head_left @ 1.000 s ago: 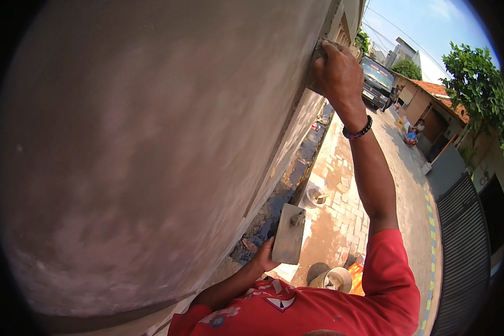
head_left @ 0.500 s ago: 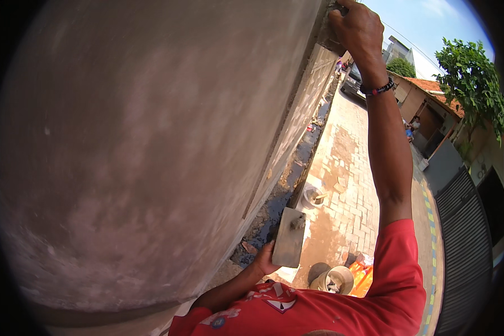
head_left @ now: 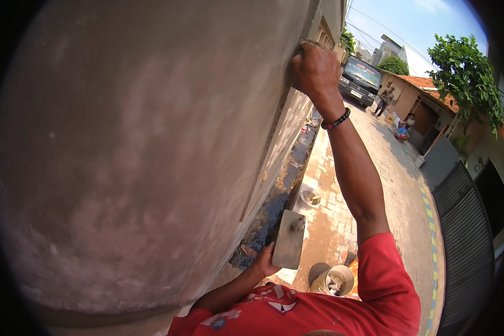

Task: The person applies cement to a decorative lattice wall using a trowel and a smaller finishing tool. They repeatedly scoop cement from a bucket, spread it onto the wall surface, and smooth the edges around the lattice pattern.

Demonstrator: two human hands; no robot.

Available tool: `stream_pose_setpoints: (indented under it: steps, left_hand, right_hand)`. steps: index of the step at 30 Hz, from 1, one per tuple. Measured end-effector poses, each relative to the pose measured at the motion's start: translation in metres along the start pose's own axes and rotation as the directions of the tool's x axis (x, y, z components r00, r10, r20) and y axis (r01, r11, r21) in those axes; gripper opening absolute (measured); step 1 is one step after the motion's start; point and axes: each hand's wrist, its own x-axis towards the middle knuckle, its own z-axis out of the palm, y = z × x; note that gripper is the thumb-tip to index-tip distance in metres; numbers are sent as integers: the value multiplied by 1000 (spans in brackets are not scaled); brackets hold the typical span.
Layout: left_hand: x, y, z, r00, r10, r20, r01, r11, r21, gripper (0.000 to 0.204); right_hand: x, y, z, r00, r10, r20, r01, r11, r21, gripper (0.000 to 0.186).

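My right hand [head_left: 318,75] is raised to the corner edge of the smooth grey plastered wall [head_left: 140,134], fingers closed on a grey flat tool [head_left: 298,78] that is mostly hidden behind it. Low in the middle, my left hand [head_left: 263,259] grips the lower end of a flat rectangular board [head_left: 285,243], which carries a small lump of grey mortar [head_left: 297,225] at its upper right.
Below the wall runs a drain with dark water [head_left: 280,196]. Beside it are a bucket [head_left: 308,197] and larger pails [head_left: 333,280]. Up the paved lane stand a dark vehicle [head_left: 357,81] and a person [head_left: 385,99]; others sit near a ridged gate [head_left: 459,235] and tree [head_left: 459,73].
My right hand rose along the wall edge, then came back down and leftward with the tool. The left hand and board sit slightly lower. The vehicle and people are again more visible.
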Motion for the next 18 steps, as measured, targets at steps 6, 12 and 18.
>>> stream_pose_setpoints:
  steps: [6, 12, 18]
  left_hand:
    - [1, -9, 1, 999, -42, 7, 42, 999, 6, 43]
    - [7, -5, -6, 997, -47, 55, 50, 997, -54, 44]
    - [6, 7, -11, 995, -30, 91, 38, 995, -92, 44]
  right_hand:
    - [-54, 4, -6, 991, -19, 132, 5, 995, 104, 26]
    - [50, 17, -66, 981, -102, -166, 104, 995, 3, 34]
    - [141, 21, -80, 979, -73, -192, 95, 989, 111, 18]
